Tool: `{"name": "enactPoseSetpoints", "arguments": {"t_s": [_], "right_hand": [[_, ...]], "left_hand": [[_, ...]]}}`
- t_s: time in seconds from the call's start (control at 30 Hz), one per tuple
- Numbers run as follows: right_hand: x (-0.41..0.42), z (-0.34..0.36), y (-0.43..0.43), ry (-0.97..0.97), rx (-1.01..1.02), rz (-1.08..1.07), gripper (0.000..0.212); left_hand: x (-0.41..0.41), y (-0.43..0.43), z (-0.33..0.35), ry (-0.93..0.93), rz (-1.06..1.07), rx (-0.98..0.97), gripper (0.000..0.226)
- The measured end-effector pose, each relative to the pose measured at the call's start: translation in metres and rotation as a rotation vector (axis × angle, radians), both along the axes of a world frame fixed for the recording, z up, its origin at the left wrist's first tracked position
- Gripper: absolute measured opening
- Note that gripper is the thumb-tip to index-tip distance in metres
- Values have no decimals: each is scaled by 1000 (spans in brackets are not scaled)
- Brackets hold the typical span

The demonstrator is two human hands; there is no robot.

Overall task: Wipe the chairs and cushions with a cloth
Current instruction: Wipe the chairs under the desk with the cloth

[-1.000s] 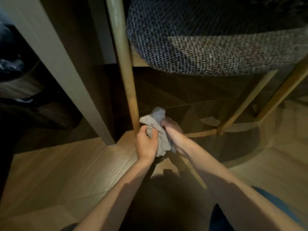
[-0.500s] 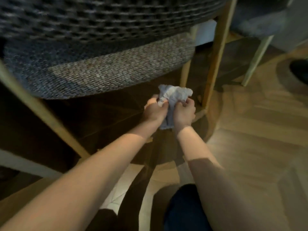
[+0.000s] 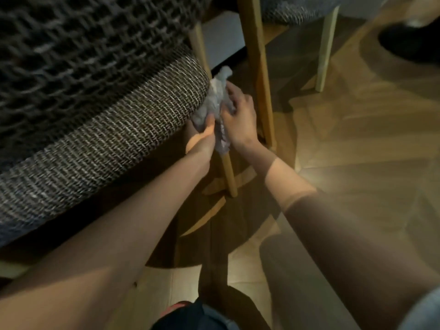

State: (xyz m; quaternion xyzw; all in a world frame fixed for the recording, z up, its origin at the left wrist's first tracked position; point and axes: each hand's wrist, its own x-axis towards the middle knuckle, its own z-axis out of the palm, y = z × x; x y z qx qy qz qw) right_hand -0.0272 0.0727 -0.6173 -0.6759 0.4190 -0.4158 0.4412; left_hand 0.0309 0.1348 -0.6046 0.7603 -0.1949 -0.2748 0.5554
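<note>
A grey woven chair cushion (image 3: pixel 114 129) fills the upper left. A crumpled pale cloth (image 3: pixel 215 98) is wrapped round a thin wooden chair leg (image 3: pixel 228 173) just below the cushion's right edge. My left hand (image 3: pixel 202 136) grips the cloth's lower part from the left, partly under the cushion. My right hand (image 3: pixel 238 117) grips the cloth from the right, fingers curled round it and the leg. The leg's upper stretch is hidden by cloth and hands.
A thicker wooden chair leg (image 3: pixel 259 75) stands right behind my right hand. A pale leg (image 3: pixel 326 46) of a second chair stands further right on the wood floor (image 3: pixel 357 163). A dark round object (image 3: pixel 409 44) sits top right. My knees are at the bottom.
The view swung from the chair's left leg to its right side. Both hands carried the cloth over and now hold it round the thin leg by the cushion edge.
</note>
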Motion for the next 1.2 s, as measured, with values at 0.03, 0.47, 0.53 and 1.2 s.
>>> {"name": "enactPoseSetpoints", "arguments": {"t_s": [0.03,0.47,0.53,1.2], "right_hand": [[1,-4,-6,5,14,45,42],[-19,-97,-4,90,200,285,35],[-24,-124,-1,143,246,285,37],[-28,-89,11,-140,360,359,49]], "left_hand": [[3,-6,-3,-30,-21,6,47],[7,-9,-90,112,-105,199,36],[3,-4,-115,100,-165,295,37],[3,4,-84,197,-145,119,32]]}}
